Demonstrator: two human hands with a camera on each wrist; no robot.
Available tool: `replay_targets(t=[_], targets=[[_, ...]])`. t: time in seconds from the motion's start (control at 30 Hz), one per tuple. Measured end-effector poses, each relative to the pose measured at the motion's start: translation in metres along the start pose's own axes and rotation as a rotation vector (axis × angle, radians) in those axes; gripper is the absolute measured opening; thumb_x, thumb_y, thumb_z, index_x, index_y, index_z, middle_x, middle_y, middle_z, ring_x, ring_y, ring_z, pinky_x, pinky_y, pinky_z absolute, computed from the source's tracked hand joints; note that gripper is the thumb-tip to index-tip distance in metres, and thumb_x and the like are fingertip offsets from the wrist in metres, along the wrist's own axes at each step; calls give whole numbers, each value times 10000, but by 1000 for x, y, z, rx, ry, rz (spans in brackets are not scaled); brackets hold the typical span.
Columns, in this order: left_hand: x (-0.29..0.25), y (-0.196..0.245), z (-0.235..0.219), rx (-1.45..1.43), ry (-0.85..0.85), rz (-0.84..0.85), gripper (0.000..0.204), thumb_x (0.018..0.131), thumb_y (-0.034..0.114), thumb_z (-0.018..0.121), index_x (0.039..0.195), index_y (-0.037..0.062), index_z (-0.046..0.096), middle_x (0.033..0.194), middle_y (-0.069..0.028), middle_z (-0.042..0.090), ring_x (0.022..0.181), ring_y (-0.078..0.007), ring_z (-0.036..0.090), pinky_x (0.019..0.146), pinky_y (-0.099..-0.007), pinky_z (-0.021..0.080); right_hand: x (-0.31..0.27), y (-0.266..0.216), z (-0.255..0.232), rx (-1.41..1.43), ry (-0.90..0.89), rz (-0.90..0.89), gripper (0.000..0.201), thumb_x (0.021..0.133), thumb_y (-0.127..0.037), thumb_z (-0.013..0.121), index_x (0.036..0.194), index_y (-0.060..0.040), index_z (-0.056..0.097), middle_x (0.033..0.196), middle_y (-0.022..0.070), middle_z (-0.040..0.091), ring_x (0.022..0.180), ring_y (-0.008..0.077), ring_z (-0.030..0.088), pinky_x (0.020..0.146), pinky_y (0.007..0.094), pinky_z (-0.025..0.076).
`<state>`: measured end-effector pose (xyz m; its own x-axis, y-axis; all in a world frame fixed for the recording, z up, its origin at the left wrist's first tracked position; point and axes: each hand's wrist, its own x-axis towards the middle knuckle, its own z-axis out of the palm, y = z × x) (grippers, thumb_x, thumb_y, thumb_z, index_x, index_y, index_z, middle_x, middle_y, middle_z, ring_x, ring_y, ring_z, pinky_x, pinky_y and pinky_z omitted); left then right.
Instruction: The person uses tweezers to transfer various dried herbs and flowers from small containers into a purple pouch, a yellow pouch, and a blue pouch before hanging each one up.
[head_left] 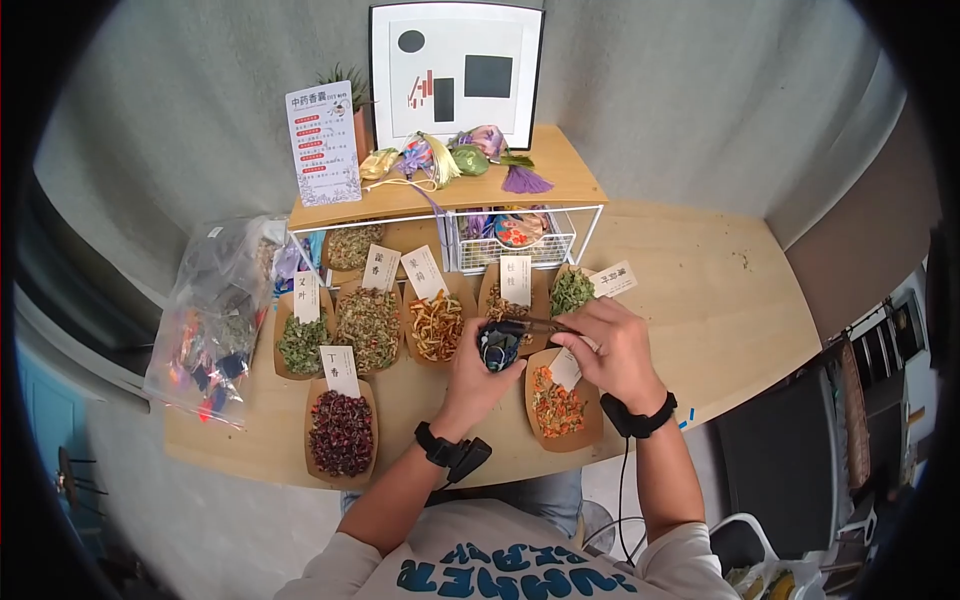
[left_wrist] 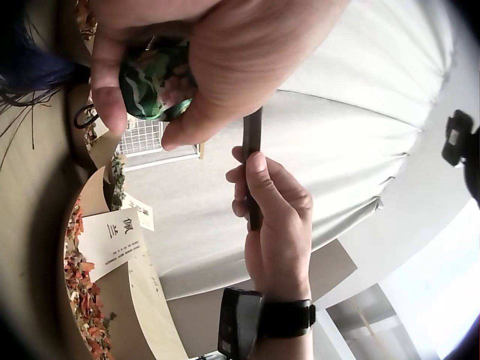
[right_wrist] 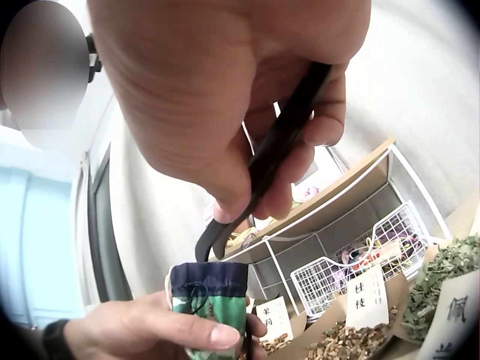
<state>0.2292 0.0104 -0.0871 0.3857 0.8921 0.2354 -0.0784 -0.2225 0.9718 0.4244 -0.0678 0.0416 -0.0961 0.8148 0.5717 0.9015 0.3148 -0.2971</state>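
Observation:
In the head view my left hand (head_left: pixel 472 388) holds a small drawstring pouch (head_left: pixel 499 350) over the table, its mouth facing up. The right wrist view shows the pouch (right_wrist: pixel 210 307) as green and patterned, with a dark blue top band and a cord. My right hand (head_left: pixel 622 348) grips dark tweezers (head_left: pixel 543 326), whose bent tips point down at the pouch's mouth. The tips' lower ends are hidden at the rim. Below the right hand lies a paper tray of orange dried petals (head_left: pixel 558 405) with a label card.
Several paper trays surround the hands, including dark red buds (head_left: pixel 340 430), green leaves (head_left: pixel 303 345) and brown twigs (head_left: pixel 505 300). A wooden shelf (head_left: pixel 450 195) with finished sachets and a white wire basket (head_left: pixel 520 250) stands behind. A plastic bag (head_left: pixel 215 320) lies left.

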Motion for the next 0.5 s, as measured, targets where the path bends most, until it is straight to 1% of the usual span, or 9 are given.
replay_targets(t=[0.1,0.17,0.2,0.23,0.3,0.33,0.4,0.43,0.5], targets=[[-3,-9,-2,-14,-4,-7,603,853,7,889,1328,29,518,1197,-38,647,1052,-97,621,923,-277,539,-3,15,9,56,52,42,177,873,-156,863,991,-34,809,877,123,752,791,354,718,711,432,584],[-11,-12,-8,-42,-2,-33,615,865,4,885,1347,32,504,1205,-34,639,1056,-92,616,922,-270,536,-5,30,22,-55,-12,285,189,890,-169,850,1018,-35,812,906,136,764,826,368,737,728,455,588],[-16,-13,-11,-71,-2,-57,626,877,0,880,1366,35,490,1213,-30,631,1061,-86,610,921,-262,533,-5,37,30,-121,-53,300,179,904,-194,834,1000,-46,805,917,146,765,855,363,753,745,468,596],[-21,-16,-15,-68,-7,-57,626,877,0,880,1366,35,490,1213,-30,631,1061,-86,610,921,-262,533,-4,42,39,-120,-49,306,179,904,-194,834,1000,-46,805,917,146,765,855,363,753,745,468,596],[-33,-22,-21,-155,-31,-90,643,892,4,879,1388,37,470,1208,-22,619,1061,-78,599,920,-256,531,-1,47,59,-241,-143,267,146,898,-199,826,943,-66,787,892,135,762,849,355,758,758,469,609],[-38,-19,-22,-153,-29,-90,643,892,4,879,1388,37,470,1208,-22,619,1061,-78,599,920,-256,531,3,48,68,-239,-143,266,146,898,-199,826,943,-66,787,892,135,762,849,355,758,758,469,609],[-49,-13,-23,-224,-46,-169,622,886,52,880,1380,6,503,1176,-47,659,1061,-109,638,918,-290,560,7,47,82,-293,-142,133,139,889,-202,820,910,-73,774,883,127,759,847,344,763,765,465,618],[-53,-14,-24,-221,-48,-171,622,886,52,880,1380,6,503,1176,-47,659,1061,-109,638,918,-290,560,7,48,87,-291,-141,136,139,889,-202,820,910,-73,774,883,127,759,847,344,763,765,465,618],[-56,-17,-23,-165,-67,-181,678,878,81,900,1412,0,491,1186,-59,663,1066,-106,646,909,-277,567,6,51,92,-302,-236,62,155,872,-213,827,901,-67,783,890,124,760,854,343,766,766,462,621]])
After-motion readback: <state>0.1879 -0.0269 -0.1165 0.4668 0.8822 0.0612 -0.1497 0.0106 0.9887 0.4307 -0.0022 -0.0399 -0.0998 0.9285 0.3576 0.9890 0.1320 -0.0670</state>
